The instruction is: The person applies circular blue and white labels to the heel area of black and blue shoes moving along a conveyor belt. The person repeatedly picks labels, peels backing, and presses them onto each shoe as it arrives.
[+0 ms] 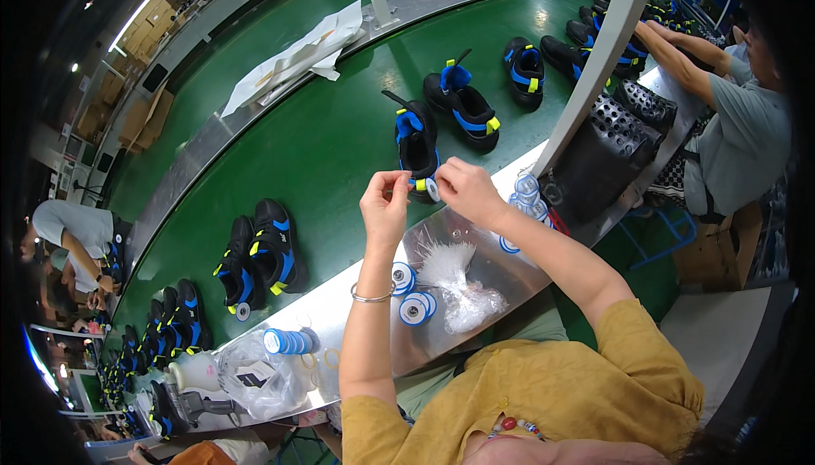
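Right in front of me a black and blue shoe stands on the green belt, its yellow heel tab towards me. My left hand is closed in a pinch beside that tab. My right hand, also pinched, is on its other side. A round white and blue tag hangs between the hands, at the heel. Whatever thin thing the fingertips hold is too small to make out. Just beyond, the shoe's mate lies angled, its strap raised. Below my hands, a bundle of clear plastic strands lies on the metal ledge.
Round tags lie on the metal ledge; a tag stack stands left, more tags right. A white post rises at right. A shoe pair sits left on the belt. A co-worker works at right.
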Action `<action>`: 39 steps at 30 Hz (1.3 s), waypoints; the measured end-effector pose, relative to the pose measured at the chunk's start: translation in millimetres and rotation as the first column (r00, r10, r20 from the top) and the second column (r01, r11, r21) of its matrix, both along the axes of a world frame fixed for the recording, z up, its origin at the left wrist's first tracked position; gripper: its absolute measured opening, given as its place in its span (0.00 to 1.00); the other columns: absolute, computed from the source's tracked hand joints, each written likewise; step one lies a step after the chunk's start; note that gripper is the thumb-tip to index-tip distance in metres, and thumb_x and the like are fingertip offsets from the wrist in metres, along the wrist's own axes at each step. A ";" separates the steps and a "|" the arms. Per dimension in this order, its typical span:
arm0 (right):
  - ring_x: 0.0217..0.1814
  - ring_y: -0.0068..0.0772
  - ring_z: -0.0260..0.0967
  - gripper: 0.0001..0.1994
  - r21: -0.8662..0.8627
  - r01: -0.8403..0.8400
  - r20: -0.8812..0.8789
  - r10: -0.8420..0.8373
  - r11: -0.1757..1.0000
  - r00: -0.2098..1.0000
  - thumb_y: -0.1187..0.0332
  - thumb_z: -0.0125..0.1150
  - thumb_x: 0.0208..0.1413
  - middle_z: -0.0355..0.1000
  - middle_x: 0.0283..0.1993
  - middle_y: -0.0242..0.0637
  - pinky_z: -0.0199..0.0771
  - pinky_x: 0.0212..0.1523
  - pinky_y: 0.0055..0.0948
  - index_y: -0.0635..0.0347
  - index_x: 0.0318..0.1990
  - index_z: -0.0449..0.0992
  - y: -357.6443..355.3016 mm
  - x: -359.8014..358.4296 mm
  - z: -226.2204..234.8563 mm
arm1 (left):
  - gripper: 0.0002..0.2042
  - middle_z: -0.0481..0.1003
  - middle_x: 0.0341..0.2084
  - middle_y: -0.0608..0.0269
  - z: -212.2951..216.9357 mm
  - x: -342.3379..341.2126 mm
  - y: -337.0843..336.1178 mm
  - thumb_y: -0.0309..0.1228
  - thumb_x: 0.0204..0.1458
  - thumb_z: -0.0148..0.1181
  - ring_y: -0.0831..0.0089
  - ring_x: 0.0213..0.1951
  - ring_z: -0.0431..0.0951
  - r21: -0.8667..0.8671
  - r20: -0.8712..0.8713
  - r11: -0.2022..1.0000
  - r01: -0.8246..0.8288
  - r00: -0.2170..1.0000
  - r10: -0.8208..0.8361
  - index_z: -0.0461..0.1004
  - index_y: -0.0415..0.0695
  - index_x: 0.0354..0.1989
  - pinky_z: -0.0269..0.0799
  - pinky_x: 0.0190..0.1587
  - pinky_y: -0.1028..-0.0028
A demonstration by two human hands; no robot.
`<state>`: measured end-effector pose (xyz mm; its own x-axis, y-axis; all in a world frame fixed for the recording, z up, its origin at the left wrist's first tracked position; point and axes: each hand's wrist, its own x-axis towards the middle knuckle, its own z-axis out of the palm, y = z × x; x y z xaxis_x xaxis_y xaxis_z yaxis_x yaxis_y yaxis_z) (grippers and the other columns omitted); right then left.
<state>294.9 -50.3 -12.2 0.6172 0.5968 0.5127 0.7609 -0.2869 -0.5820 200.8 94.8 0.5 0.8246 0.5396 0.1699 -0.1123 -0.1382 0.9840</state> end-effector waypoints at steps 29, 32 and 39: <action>0.32 0.16 0.69 0.05 0.391 -0.022 -0.716 0.319 0.920 0.621 0.73 0.58 0.57 0.74 0.31 0.31 0.69 0.30 0.17 0.65 0.35 0.74 40.1 6.8 -7.7 | 0.05 0.77 0.23 0.65 -19.4 8.9 -8.4 0.26 0.58 0.56 0.81 0.23 0.73 0.082 -0.087 0.996 -0.046 0.995 0.053 0.74 0.36 0.34 0.69 0.26 0.78; 0.30 0.15 0.67 0.05 0.418 0.002 -0.760 0.349 0.909 0.548 0.71 0.57 0.58 0.74 0.32 0.31 0.66 0.27 0.16 0.64 0.35 0.75 39.6 4.6 1.2 | 0.05 0.75 0.25 0.69 -14.0 2.5 -2.4 0.26 0.59 0.56 0.86 0.25 0.70 0.036 -0.127 0.996 -0.088 0.988 0.091 0.75 0.38 0.36 0.65 0.23 0.83; 0.28 0.16 0.66 0.05 0.317 -0.077 -0.825 0.315 0.945 0.470 0.72 0.56 0.55 0.73 0.29 0.31 0.67 0.28 0.18 0.64 0.33 0.75 38.4 13.2 3.6 | 0.06 0.74 0.28 0.61 -14.6 -5.7 13.2 0.23 0.55 0.57 0.75 0.32 0.73 0.325 -0.037 0.943 -0.064 0.996 0.080 0.79 0.37 0.39 0.68 0.34 0.78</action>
